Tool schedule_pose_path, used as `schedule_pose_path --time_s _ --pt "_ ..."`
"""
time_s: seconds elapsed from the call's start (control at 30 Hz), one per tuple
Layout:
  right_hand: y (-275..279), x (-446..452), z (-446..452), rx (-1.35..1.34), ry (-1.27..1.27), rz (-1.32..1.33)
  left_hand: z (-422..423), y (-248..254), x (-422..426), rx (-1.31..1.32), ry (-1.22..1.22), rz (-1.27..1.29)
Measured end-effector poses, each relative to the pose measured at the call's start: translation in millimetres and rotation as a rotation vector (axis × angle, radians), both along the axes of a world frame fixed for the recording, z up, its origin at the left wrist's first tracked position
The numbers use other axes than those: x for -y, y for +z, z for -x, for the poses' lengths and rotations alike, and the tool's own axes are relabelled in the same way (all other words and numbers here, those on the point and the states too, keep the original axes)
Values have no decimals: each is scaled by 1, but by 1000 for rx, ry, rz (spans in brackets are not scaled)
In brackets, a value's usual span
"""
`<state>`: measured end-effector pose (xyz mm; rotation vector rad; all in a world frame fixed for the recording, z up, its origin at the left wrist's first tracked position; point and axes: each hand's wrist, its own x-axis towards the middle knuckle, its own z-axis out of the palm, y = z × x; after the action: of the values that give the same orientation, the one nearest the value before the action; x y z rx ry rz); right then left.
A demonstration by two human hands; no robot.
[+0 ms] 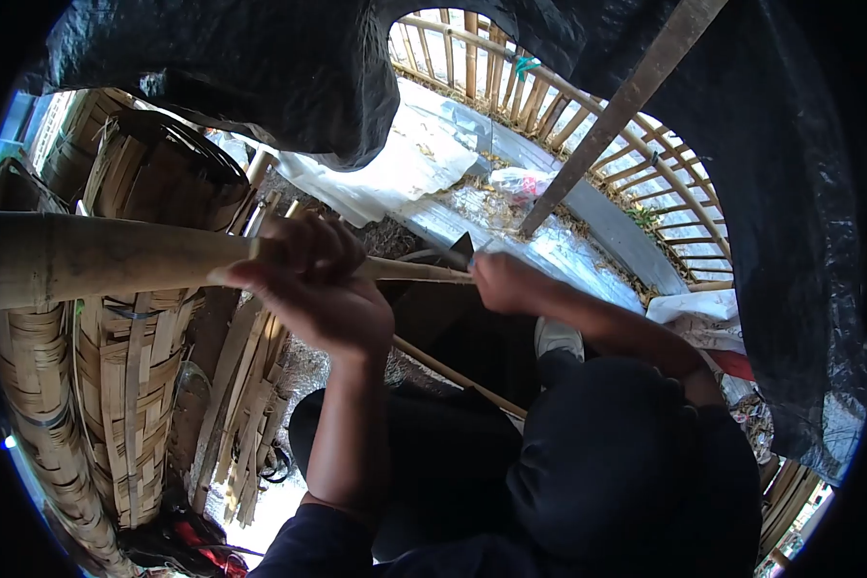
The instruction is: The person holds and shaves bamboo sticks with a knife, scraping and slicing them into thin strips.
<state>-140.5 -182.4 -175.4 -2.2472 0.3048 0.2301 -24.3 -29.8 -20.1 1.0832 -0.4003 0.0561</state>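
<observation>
Where print shows at all in the head view, it is a pinkish-red patch on a crumpled clear plastic bag (522,183), too small to read. Bag lies on pale, littered ground beyond the hands, beside a long grey strip (607,236).

Surroundings: black plastic sheeting (289,77) sags across the top and hangs down the right side, hiding part of a curved bamboo slat fence (578,116) with a green tie (525,65) on its rail. A brown flat bar (626,116) slants down in front of the fence. At left, tall woven bamboo baskets (130,405) stand close together; split bamboo slats (246,424) lean just beside them. Something red (202,541) at lower left, unclear.

Bamboo pole (135,258) enters from the left edge, roughly level, passing in front of the baskets and narrowing towards the right hand.

Pose: person's knees bent, dark clothing, one pale shoe (557,337) below the right forearm. Left forearm rises from below; left hand (313,279) grips the pole, fingers curled, thumb stretched along it. Right forearm reaches in from the right; right hand (509,284) is fisted around the thin end, palm side hidden.
</observation>
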Motion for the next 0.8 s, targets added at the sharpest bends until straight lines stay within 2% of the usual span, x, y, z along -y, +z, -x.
schedule_pose_path --time_s 0.03,0.07,0.1,0.13,0.23,0.27,0.37,0.4,0.43,0.47,0.53,0.6,0.67,0.8 --pt "32 8 -7 66 -52 -19 0 12 -8 -8 -34 65" --pt "41 15 -14 195 -91 20 -1 22 -9 -6 -69 148" --pt "60 21 -19 180 -112 -22 2 28 -5 -11 31 127" --pt "73 23 -23 168 -132 -64 3 27 -2 -11 31 138" --pt "71 11 -25 171 -63 -153 4 24 1 44 52 133" --pt "61 -1 -21 130 3 -167 5 23 -1 69 64 89" --pt "-28 -22 6 147 109 -114 2 21 -6 82 107 76" --pt "-51 -10 13 -53 170 -72 2 21 -7 65 136 102" --pt "-51 -4 11 -251 229 -31 3 21 -8 69 133 100" --pt "-52 1 6 -246 227 -36 4 23 -8 89 85 131" --pt "5 5 -9 -145 61 -106 6 24 -10 97 37 144" --pt "55 10 -21 73 23 -140 8 26 -7 116 42 101" --pt "97 13 -27 75 27 -149 8 22 -7 110 -18 151" --pt "121 23 -31 153 13 -168 10 25 -11 100 -183 194"
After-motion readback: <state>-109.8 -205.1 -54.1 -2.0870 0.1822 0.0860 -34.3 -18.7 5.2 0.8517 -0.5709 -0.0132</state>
